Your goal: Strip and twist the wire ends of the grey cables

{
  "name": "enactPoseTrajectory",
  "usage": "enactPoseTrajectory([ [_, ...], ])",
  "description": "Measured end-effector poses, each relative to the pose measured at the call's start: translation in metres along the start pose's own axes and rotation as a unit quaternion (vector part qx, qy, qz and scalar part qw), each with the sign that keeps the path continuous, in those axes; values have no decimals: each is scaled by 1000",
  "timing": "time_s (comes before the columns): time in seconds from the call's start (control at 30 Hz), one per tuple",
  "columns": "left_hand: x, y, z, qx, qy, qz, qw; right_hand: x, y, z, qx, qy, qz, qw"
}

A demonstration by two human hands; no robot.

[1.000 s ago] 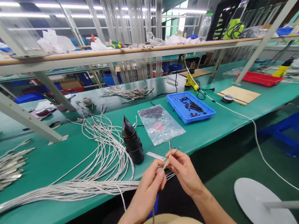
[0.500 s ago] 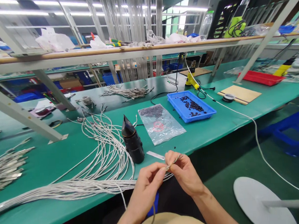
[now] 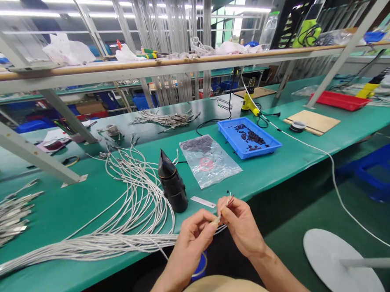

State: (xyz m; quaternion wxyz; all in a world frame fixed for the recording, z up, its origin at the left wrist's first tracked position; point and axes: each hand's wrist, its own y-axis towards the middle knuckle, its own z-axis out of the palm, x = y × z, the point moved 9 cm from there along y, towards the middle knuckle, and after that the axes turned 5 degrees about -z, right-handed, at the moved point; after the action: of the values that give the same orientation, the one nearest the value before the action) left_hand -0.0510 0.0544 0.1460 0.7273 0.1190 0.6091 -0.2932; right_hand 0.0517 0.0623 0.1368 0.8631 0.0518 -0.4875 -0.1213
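Note:
At the bench's front edge, my left hand [image 3: 196, 238] pinches a light-coloured cable near its end. My right hand [image 3: 241, 224] is closed on the thin wires [image 3: 230, 200] at that cable end; red and white strands stick up past its fingers. The two hands nearly touch. A small white strip [image 3: 203, 201] lies just behind them. To the left stands a black nozzle-shaped tool [image 3: 172, 182], upright and pointed at the top. A thick bundle of white cables [image 3: 98, 246] runs along the front of the green bench [image 3: 137, 275], with loose ends fanned out behind.
Behind the hands lie a clear plastic bag [image 3: 212, 164] and a blue tray [image 3: 250, 138] of small black parts. Farther right are a wooden board [image 3: 315, 123], a red tray [image 3: 340, 101] and a trailing white cord [image 3: 336, 186]. Shelf posts [image 3: 30, 149] rise from the bench.
The wires at the cable end now point more upward and show separate red and white strands. The cable's lower part has shifted beside my left forearm. Both hands keep nearly the same place.

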Motion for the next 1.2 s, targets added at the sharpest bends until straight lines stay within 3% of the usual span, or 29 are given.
enactPoseTrajectory([
  [0.2, 6, 2, 4, 25, -27, -20, 999, -6, -4, -15, -68, -30, -1, 997],
  [0.4, 10, 1, 1, 23, -5, -30, 999, 0, -3, -17, -91, -75, -7, 993],
  [0.5, 13, 0, -7, -5, 30, -33, 999, -9, 2, -24, -99, -160, 9, 982],
  [0.6, 21, -6, -16, -45, 67, -44, 996, -23, 13, -43, -114, -247, 3, 962],
  [0.73, 39, -18, -26, -91, 33, -71, 993, -42, 27, -72, -107, -386, -25, 916],
  [0.87, 48, -23, -29, -92, -19, -74, 993, -74, 31, -67, 6, -537, -27, 843],
  [1.03, 46, -28, -30, -65, -79, -61, 993, -99, 32, -61, 77, -662, -19, 745],
  [1.2, 43, -30, -29, -45, -141, -47, 988, -104, 40, -57, 125, -682, -34, 720],
])
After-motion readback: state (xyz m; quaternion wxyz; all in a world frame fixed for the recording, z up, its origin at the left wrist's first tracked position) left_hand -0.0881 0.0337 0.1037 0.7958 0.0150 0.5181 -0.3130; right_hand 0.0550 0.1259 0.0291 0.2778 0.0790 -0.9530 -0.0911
